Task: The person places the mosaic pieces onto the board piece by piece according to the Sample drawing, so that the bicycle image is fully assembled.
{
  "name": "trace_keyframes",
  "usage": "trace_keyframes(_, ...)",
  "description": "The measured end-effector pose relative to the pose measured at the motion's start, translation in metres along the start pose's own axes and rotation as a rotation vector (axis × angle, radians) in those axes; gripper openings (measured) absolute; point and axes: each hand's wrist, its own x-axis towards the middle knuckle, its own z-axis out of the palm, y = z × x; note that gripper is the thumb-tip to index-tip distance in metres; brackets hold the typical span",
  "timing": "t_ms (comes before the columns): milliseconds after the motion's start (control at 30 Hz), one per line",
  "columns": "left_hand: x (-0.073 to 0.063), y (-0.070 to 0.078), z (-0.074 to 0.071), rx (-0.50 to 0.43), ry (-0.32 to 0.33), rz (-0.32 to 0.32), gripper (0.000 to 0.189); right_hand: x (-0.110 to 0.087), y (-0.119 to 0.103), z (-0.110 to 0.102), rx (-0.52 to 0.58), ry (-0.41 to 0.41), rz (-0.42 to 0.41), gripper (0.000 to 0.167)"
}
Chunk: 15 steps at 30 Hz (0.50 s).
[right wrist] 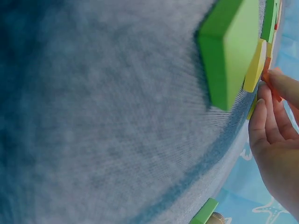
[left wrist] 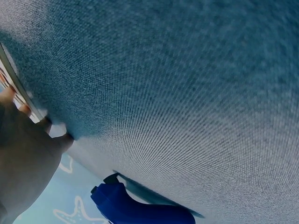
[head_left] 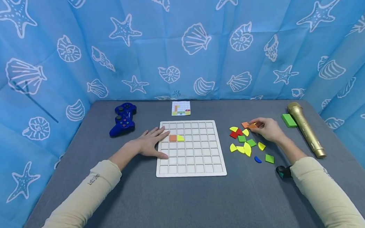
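A white grid board (head_left: 189, 159) lies on the table, with an orange square (head_left: 173, 138) and a yellow quarter-round piece (head_left: 180, 138) side by side in its cells. My left hand (head_left: 148, 143) rests spread on the board's left edge, fingers straight. To the right of the board, my right hand (head_left: 267, 129) pinches an orange tile (head_left: 252, 126) between thumb and fingertips; the right wrist view also shows this orange tile (right wrist: 266, 70). Another orange tile (head_left: 244, 125) lies just left of it. Around the hand are red tiles (head_left: 233, 135), green squares (head_left: 269, 158) and yellow pieces (head_left: 247, 149).
Behind the board lies a small pattern card (head_left: 180, 108). A blue game controller (head_left: 124, 119) is at the back left. On the right are a green block (head_left: 289, 120) and a gold microphone (head_left: 305, 129). A blue piece (head_left: 258, 159) lies nearer the front. Patterned curtains (head_left: 165, 41) surround the table.
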Motion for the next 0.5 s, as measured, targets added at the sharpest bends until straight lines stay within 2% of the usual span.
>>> trace_keyframes(133,0.000,0.000,0.000,-0.001,0.000,0.001,0.105,-0.002,-0.001,-0.001,0.068,0.012,0.043,0.033)
trace_keyframes(300,-0.001,0.001,-0.001,-0.003,-0.001,0.002,0.105,-0.005,-0.007,-0.004,0.233,-0.023,0.093,0.043)
trace_keyframes(500,-0.002,0.002,-0.002,0.001,-0.002,0.006,0.104,-0.003,-0.016,-0.002,0.410,-0.058,0.146,0.044)
